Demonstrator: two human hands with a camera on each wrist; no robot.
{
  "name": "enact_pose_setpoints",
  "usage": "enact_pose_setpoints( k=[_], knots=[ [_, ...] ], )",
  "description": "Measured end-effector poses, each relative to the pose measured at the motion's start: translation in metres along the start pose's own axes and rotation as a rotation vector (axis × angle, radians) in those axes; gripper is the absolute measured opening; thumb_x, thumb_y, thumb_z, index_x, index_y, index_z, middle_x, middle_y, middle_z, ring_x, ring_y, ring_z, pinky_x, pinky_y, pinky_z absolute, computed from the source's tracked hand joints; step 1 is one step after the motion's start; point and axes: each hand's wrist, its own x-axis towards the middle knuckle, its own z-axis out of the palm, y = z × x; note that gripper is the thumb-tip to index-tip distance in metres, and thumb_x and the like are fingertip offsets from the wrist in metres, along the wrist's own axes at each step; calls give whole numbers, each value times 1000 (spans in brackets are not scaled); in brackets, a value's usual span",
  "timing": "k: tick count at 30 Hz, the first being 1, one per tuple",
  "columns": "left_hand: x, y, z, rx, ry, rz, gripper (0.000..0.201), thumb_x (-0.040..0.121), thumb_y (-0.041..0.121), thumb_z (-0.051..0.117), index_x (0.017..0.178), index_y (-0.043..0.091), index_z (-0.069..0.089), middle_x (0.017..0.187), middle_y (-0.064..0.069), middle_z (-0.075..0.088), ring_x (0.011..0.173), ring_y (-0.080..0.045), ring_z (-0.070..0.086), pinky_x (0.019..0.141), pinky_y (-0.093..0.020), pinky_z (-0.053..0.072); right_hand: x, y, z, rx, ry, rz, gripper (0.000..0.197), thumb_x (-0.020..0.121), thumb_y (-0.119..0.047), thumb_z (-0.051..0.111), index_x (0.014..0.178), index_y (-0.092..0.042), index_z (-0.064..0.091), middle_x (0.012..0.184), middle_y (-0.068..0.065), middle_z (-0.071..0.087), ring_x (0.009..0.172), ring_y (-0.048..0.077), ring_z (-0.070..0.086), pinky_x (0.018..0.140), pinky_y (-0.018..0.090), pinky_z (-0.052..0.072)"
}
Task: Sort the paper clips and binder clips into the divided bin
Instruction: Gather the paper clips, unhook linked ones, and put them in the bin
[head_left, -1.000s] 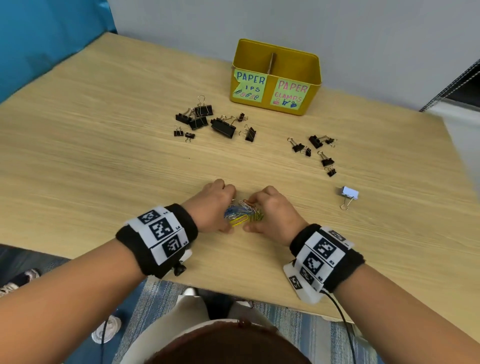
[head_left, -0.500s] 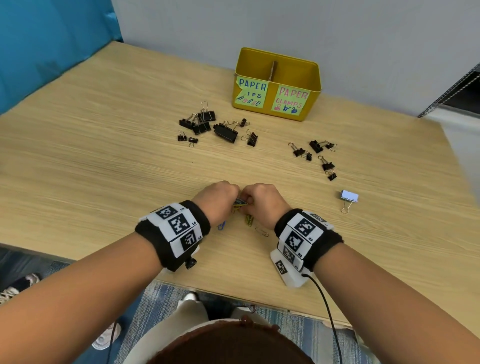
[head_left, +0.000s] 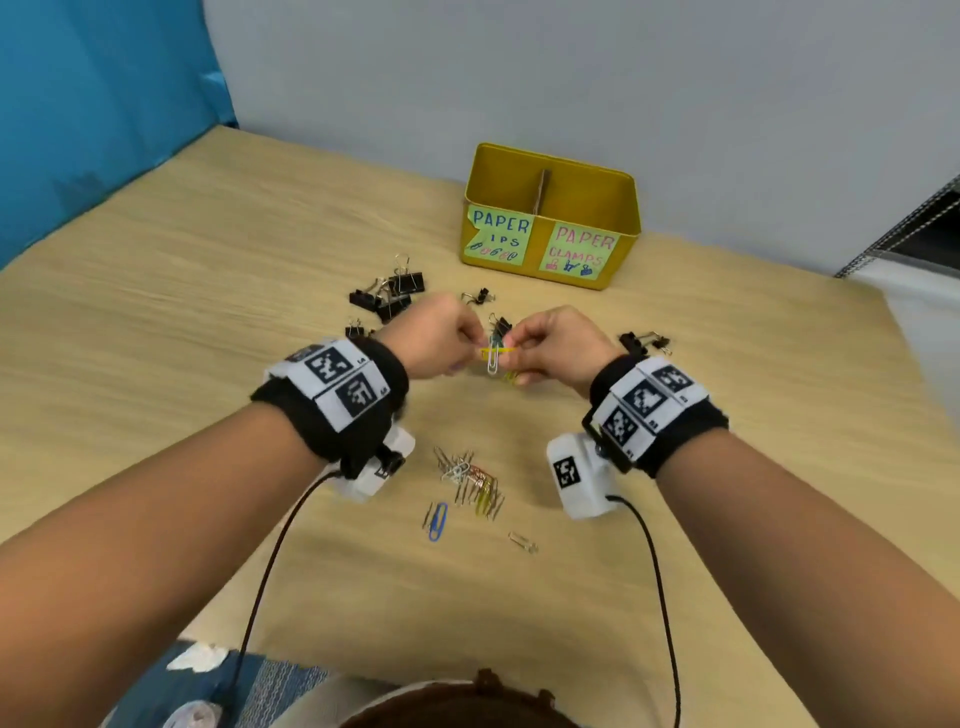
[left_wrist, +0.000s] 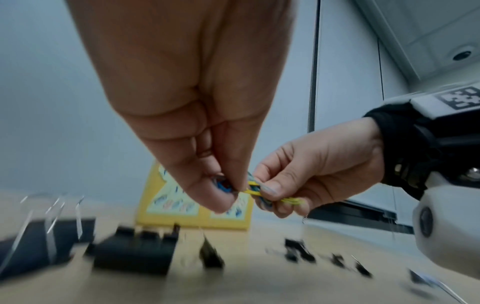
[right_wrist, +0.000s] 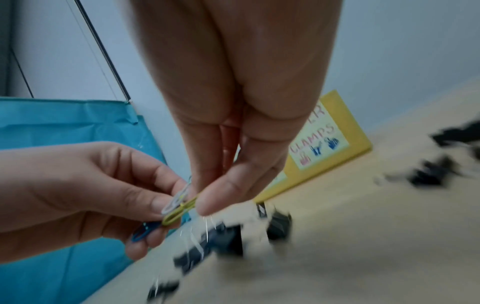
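From the head view, both hands are raised above the table (head_left: 156, 322) on the near side of the yellow bin (head_left: 550, 223): the left hand (head_left: 436, 338) and the right hand (head_left: 556, 343) pinch a small tangle of held paper clips (head_left: 496, 356) between them, fingers curled in. Nearer than the bin by a good way lies a loose pile of paper clips (head_left: 470, 480), and black binder clips (head_left: 389, 296) sit left of the bin's front. The left wrist view adds what the head view hides: the left hand (left_wrist: 197, 123) holds blue clips tucked in its fingertips, and the right hand (left_wrist: 311, 174) grips a yellow clip (left_wrist: 259, 192). The right wrist view shows a blue clip (right_wrist: 141, 233) low in the left hand (right_wrist: 78, 197), the right hand (right_wrist: 233, 123) pinching the yellow clip's other end, with the bin's "CLAMPS" label (right_wrist: 317, 142) behind.
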Motion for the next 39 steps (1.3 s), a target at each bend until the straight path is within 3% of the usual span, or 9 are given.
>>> enact_pose_setpoints(
  k=[7, 11, 13, 15, 18, 22, 26, 30, 39],
  knots=[
    [109, 25, -70, -89, 306, 35, 19, 82, 3, 61, 98, 3, 70, 60, -2, 61, 48, -6, 55, 76, -27, 55, 89, -79, -62, 150, 208, -116, 24, 80, 4, 65, 66, -13, 55, 65, 3, 57, 48, 9, 57, 45, 14, 53],
    [153, 26, -81, -107, 370, 8, 25, 84, 7, 62, 107, 4, 69, 100, -17, 71, 84, -21, 65, 91, -33, 53, 140, -92, -75, 61, 347, -67, 20, 80, -1, 67, 67, -14, 59, 67, 2, 57, 51, 11, 56, 57, 20, 55],
    [167, 24, -81, -80, 348, 4, 28, 86, 12, 61, 113, 6, 67, 114, -14, 69, 104, -23, 64, 98, -32, 48, 155, -93, -76, -59, 398, -43, 7, 82, -4, 65, 83, -10, 68, 66, 0, 59, 51, 10, 57, 64, 24, 56],
    [173, 21, -78, -62, 335, -6, 32, 87, 13, 59, 118, 9, 64, 122, -11, 66, 114, -21, 60, 102, -29, 45, 161, -91, -77, -190, 399, -42, 21, 82, -7, 63, 102, -10, 70, 80, 3, 66, 73, 16, 63, 83, 32, 56],
    [159, 20, -76, -47, 342, 16, 29, 88, 11, 57, 115, 10, 65, 114, -8, 67, 104, -20, 62, 94, -27, 47, 142, -91, -77, -326, 422, -95, 29, 87, -10, 58, 114, -13, 66, 115, 6, 68, 110, 18, 61, 101, 28, 45],
    [101, 10, -57, 38, 259, 73, 16, 88, 18, 60, 97, 11, 70, 86, 0, 62, 78, -14, 55, 74, -25, 43, 87, -77, -57, -418, 473, -229, 19, 89, -18, 58, 102, -13, 70, 99, 2, 68, 92, 13, 59, 82, 22, 45],
    [33, -15, -22, 111, 19, 79, 19, 82, 5, 60, 95, 13, 71, 86, 3, 64, 87, -17, 63, 78, -22, 45, 29, -36, -20, -544, 190, -229, 17, 86, -11, 57, 96, -12, 71, 97, 4, 70, 90, 14, 60, 83, 24, 47],
    [-29, -27, 15, 178, -379, 75, 43, 83, 1, 56, 121, 21, 61, 106, 8, 56, 98, -8, 53, 90, -18, 41, -21, 11, 30, -722, -259, -149, 29, 91, -14, 48, 115, -19, 64, 116, 4, 64, 105, 19, 59, 91, 25, 44],
    [-94, -38, 49, 247, -375, 184, 41, 85, 7, 53, 122, 24, 62, 118, -1, 56, 111, -16, 54, 91, -15, 34, -87, 53, 58, -715, -298, -296, 43, 83, 5, 45, 117, -14, 64, 118, 9, 56, 110, 24, 55, 100, 33, 43]
  ],
)
